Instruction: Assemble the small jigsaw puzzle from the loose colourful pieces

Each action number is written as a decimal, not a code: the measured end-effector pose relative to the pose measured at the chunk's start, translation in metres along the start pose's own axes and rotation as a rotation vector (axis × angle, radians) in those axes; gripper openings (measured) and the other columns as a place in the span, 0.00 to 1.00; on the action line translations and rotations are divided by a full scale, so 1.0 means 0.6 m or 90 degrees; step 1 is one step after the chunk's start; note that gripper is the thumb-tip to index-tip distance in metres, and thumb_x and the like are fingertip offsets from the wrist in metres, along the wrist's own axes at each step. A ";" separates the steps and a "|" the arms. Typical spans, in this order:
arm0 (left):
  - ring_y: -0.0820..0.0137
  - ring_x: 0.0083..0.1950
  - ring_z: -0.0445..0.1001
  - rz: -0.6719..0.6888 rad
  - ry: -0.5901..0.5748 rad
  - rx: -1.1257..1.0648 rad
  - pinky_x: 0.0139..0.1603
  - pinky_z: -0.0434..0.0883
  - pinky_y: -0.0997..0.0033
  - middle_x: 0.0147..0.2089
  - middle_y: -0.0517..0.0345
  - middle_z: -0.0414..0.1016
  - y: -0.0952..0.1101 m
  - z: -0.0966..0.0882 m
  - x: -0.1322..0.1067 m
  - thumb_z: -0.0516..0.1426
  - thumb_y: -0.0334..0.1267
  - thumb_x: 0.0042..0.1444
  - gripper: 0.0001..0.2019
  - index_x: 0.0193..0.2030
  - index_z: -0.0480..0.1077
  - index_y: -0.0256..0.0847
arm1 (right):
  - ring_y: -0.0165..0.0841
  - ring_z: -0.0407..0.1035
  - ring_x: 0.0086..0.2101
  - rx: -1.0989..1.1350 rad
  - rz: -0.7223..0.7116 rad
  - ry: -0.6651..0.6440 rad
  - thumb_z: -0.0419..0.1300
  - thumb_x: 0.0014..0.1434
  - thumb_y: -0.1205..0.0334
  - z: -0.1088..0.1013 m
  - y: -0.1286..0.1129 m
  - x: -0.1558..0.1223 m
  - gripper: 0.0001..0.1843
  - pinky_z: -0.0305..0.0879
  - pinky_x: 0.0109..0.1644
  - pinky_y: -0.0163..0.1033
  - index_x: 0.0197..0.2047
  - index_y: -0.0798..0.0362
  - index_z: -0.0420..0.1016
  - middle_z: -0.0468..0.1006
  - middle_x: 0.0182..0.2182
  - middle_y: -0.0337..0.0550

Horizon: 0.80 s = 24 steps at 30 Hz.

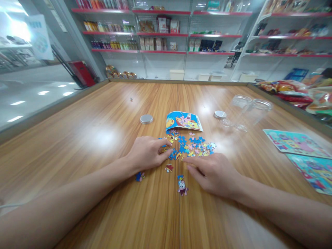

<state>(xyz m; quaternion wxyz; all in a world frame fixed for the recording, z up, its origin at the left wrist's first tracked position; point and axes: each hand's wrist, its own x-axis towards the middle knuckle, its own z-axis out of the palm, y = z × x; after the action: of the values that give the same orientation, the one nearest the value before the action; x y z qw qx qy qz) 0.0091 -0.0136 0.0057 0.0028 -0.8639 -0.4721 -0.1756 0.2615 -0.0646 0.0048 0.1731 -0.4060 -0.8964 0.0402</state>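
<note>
A loose pile of small jigsaw pieces (192,147), mostly blue with yellow and pink, lies on the wooden table. At its left edge, my left hand (147,152) rests with thumb and forefinger apart, their tips among the pieces. My right hand (215,171) reaches in from the right, forefinger stretched to the near edge of the pile and thumb apart below it. Between my hands sits a red-brown piece (169,168). Nearer me are a few pieces showing a pink face (182,186). A dark blue piece (140,176) lies beside my left wrist. Behind the pile stands a curved cartoon picture card (184,121).
Silver lids (146,119) (220,114) flank the card. Two clear jars (255,109) lie at the right. Two cartoon picture sheets (298,143) are near the right edge, with snack bags (285,90) beyond. Stocked shelves (163,34) line the back.
</note>
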 end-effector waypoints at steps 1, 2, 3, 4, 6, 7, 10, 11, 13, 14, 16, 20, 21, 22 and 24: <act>0.68 0.27 0.76 0.001 -0.005 -0.001 0.29 0.61 0.72 0.28 0.59 0.79 0.001 -0.001 0.000 0.56 0.51 0.62 0.15 0.46 0.78 0.48 | 0.30 0.74 0.26 -0.001 0.003 0.000 0.53 0.66 0.60 0.000 0.000 0.000 0.14 0.53 0.30 0.37 0.47 0.46 0.79 0.83 0.30 0.39; 0.68 0.27 0.76 0.002 -0.010 -0.003 0.28 0.60 0.73 0.28 0.59 0.79 0.002 -0.001 0.000 0.56 0.52 0.62 0.15 0.46 0.78 0.48 | 0.30 0.74 0.27 -0.003 0.005 -0.002 0.53 0.66 0.60 0.001 0.000 0.000 0.14 0.53 0.30 0.37 0.48 0.46 0.78 0.83 0.30 0.39; 0.69 0.27 0.75 0.005 -0.014 -0.006 0.28 0.60 0.73 0.28 0.59 0.79 0.002 -0.001 0.000 0.56 0.52 0.62 0.15 0.46 0.78 0.48 | 0.31 0.74 0.27 -0.005 0.007 -0.006 0.53 0.66 0.60 0.001 0.000 0.000 0.14 0.53 0.30 0.37 0.49 0.46 0.78 0.83 0.31 0.40; 0.69 0.27 0.75 0.009 -0.018 -0.010 0.28 0.61 0.73 0.28 0.60 0.79 0.001 0.000 0.000 0.56 0.51 0.62 0.14 0.47 0.78 0.48 | 0.31 0.75 0.28 -0.006 0.010 -0.011 0.53 0.66 0.60 0.001 0.000 0.000 0.14 0.54 0.31 0.37 0.49 0.46 0.78 0.83 0.31 0.40; 0.70 0.27 0.75 0.018 -0.023 -0.018 0.29 0.62 0.73 0.29 0.60 0.80 0.000 0.002 -0.001 0.56 0.48 0.62 0.12 0.47 0.78 0.50 | 0.31 0.75 0.28 -0.007 0.015 -0.024 0.53 0.66 0.60 0.000 -0.001 0.000 0.14 0.54 0.31 0.37 0.49 0.46 0.78 0.83 0.31 0.40; 0.70 0.27 0.75 0.023 -0.026 -0.022 0.29 0.62 0.73 0.30 0.59 0.80 0.000 0.003 -0.001 0.56 0.46 0.63 0.12 0.47 0.78 0.50 | 0.31 0.75 0.28 -0.007 0.017 -0.028 0.52 0.66 0.60 -0.001 -0.001 0.001 0.14 0.54 0.31 0.37 0.49 0.47 0.78 0.83 0.31 0.40; 0.69 0.28 0.76 0.039 -0.037 -0.033 0.29 0.65 0.73 0.31 0.57 0.81 -0.001 0.004 -0.002 0.55 0.44 0.62 0.13 0.48 0.79 0.50 | 0.31 0.75 0.28 -0.007 0.016 -0.034 0.52 0.67 0.60 -0.002 -0.002 0.001 0.15 0.54 0.31 0.37 0.48 0.47 0.78 0.83 0.30 0.40; 0.69 0.28 0.76 0.044 -0.041 -0.035 0.29 0.65 0.72 0.32 0.57 0.82 -0.001 0.004 -0.002 0.55 0.43 0.62 0.13 0.48 0.79 0.50 | 0.31 0.75 0.28 -0.008 0.016 -0.033 0.52 0.67 0.60 -0.002 -0.002 0.001 0.15 0.54 0.31 0.37 0.49 0.47 0.78 0.83 0.31 0.41; 0.69 0.28 0.76 0.054 -0.046 -0.040 0.29 0.65 0.72 0.33 0.56 0.82 -0.002 0.005 -0.003 0.55 0.41 0.62 0.13 0.49 0.79 0.51 | 0.31 0.75 0.28 -0.008 0.017 -0.033 0.52 0.67 0.60 -0.002 -0.002 0.000 0.15 0.55 0.31 0.37 0.50 0.47 0.78 0.83 0.31 0.41; 0.69 0.28 0.76 0.058 -0.043 -0.043 0.28 0.65 0.72 0.33 0.57 0.82 -0.002 0.005 -0.004 0.55 0.40 0.61 0.14 0.49 0.79 0.51 | 0.31 0.75 0.28 -0.008 0.018 -0.034 0.52 0.67 0.60 -0.002 -0.002 0.000 0.15 0.55 0.31 0.37 0.50 0.47 0.78 0.83 0.32 0.41; 0.69 0.28 0.77 0.064 -0.025 -0.050 0.29 0.66 0.72 0.35 0.57 0.83 -0.004 0.006 -0.005 0.55 0.37 0.60 0.15 0.49 0.79 0.52 | 0.32 0.75 0.28 -0.009 0.021 -0.035 0.52 0.67 0.60 -0.002 -0.002 0.000 0.15 0.55 0.31 0.37 0.50 0.47 0.78 0.83 0.32 0.41; 0.70 0.28 0.76 0.025 0.020 -0.030 0.29 0.64 0.73 0.32 0.58 0.82 -0.005 0.008 -0.005 0.54 0.38 0.61 0.14 0.49 0.79 0.51 | 0.32 0.76 0.29 -0.009 0.020 -0.032 0.52 0.66 0.60 -0.003 -0.001 0.000 0.15 0.54 0.31 0.37 0.50 0.47 0.77 0.84 0.32 0.41; 0.70 0.27 0.76 0.011 0.023 -0.019 0.29 0.63 0.73 0.31 0.58 0.82 -0.005 0.008 -0.004 0.54 0.40 0.62 0.14 0.49 0.79 0.51 | 0.32 0.76 0.28 -0.008 0.020 -0.031 0.52 0.66 0.60 -0.003 -0.001 0.001 0.15 0.54 0.31 0.37 0.51 0.47 0.77 0.84 0.32 0.41; 0.70 0.26 0.75 -0.001 0.024 -0.009 0.28 0.62 0.73 0.29 0.59 0.81 -0.004 0.008 -0.003 0.54 0.41 0.62 0.14 0.49 0.79 0.51 | 0.32 0.76 0.28 -0.006 0.019 -0.031 0.52 0.66 0.60 -0.003 -0.001 0.001 0.15 0.54 0.31 0.37 0.50 0.47 0.77 0.84 0.32 0.41; 0.70 0.26 0.75 -0.017 0.016 0.003 0.28 0.61 0.73 0.28 0.59 0.80 -0.002 0.007 -0.001 0.54 0.43 0.63 0.13 0.48 0.79 0.51 | 0.31 0.75 0.28 -0.004 0.019 -0.030 0.52 0.66 0.60 -0.003 -0.001 0.001 0.15 0.54 0.31 0.37 0.50 0.48 0.78 0.83 0.31 0.41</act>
<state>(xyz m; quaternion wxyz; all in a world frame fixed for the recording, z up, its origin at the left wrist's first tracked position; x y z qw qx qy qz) 0.0090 -0.0127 0.0016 0.0083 -0.8553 -0.4837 -0.1858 0.2611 -0.0647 0.0068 0.1500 -0.4188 -0.8942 0.0492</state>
